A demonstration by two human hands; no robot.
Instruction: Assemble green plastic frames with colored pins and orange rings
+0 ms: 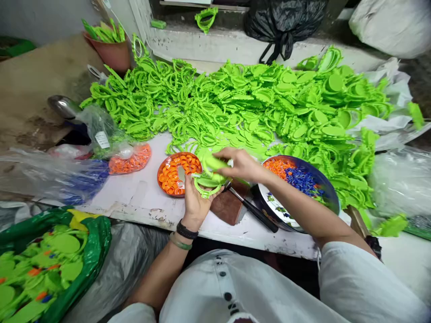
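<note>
A person's left hand (198, 202) clamps a lime-green plastic frame (204, 192) above the white worktop (141, 202), the right hand (237, 163) closed on a matching green piece (212, 162) against it, beside an orange plate (160, 177).

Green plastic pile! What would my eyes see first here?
The huge heap of bright green plastic rings and ovals comes first, spread across the back of the white table. Next, at the front, the left hand and right hand hold a green plastic piece between a round orange dish of orange rings and a dark bowl of orange and blue bits.
</note>
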